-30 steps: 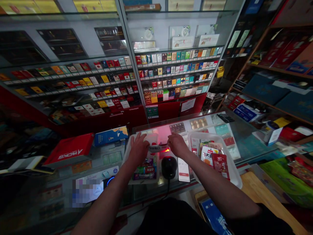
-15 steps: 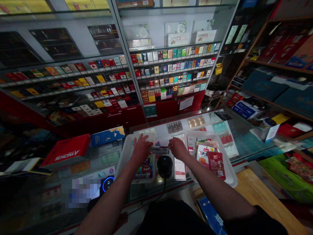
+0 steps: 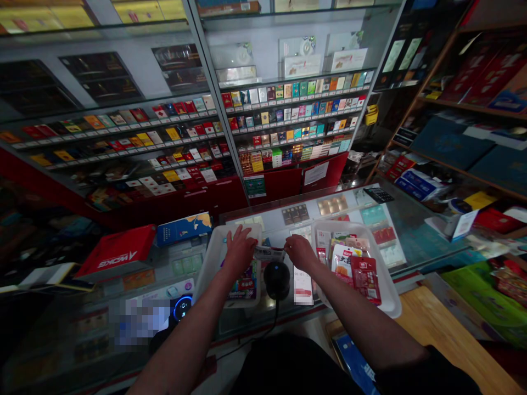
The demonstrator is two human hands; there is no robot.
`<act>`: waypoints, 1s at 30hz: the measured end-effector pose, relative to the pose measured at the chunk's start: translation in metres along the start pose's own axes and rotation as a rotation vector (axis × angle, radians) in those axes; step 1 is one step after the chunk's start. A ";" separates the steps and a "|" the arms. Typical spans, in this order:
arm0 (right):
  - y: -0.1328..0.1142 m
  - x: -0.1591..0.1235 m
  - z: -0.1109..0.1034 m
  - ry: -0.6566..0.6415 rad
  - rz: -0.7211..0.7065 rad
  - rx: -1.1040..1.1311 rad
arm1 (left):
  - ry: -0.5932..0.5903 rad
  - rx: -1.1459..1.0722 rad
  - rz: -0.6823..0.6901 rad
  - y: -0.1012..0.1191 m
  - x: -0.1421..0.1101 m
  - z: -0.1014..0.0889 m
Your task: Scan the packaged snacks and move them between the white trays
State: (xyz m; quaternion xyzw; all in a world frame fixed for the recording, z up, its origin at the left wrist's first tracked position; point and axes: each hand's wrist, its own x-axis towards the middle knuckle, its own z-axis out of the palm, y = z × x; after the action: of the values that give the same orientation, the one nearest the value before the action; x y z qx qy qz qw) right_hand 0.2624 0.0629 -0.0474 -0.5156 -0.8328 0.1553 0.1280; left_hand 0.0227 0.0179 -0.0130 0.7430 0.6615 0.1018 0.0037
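A small narrow silvery packet (image 3: 269, 253) with dark lettering is stretched between my two hands. My left hand (image 3: 239, 249) pinches its left end, the other fingers spread over the left white bin (image 3: 201, 288). At the packet's right end, my right hand (image 3: 300, 250) is closed with the fingertips together. Just below the packet stands a black rounded device (image 3: 277, 278) with a cable. Colourful snack packets (image 3: 247, 285) lie in the left bin, partly hidden by my hand and forearm. A phone (image 3: 303, 286) with a lit screen rests below my right hand.
The right white bin (image 3: 391, 303) holds several snack bags (image 3: 365, 278). A red shoe-type box (image 3: 117, 252) and a blue box (image 3: 184, 228) lie left on the glass counter (image 3: 411, 233). Shelves of small packs (image 3: 296, 112) rise behind it. A calculator (image 3: 379, 195) sits at the far right.
The camera view has shifted slightly. Both hands keep hold of the packet in nearly the same place, and the packet is tilted a little differently.
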 end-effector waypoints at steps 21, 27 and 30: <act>0.008 -0.001 -0.009 0.035 0.012 0.045 | 0.004 0.001 0.017 0.012 0.004 -0.009; 0.018 -0.005 -0.034 0.066 0.067 0.000 | 0.037 -0.012 0.048 0.035 0.012 -0.013; 0.029 -0.009 -0.047 0.098 0.078 -0.011 | 0.068 -0.037 0.071 0.051 0.016 -0.014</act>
State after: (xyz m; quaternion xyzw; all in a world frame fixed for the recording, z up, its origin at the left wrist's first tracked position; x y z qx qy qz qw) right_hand 0.3079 0.0731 -0.0160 -0.5555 -0.8056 0.1301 0.1596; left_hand 0.0720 0.0251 0.0104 0.7620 0.6324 0.1390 -0.0087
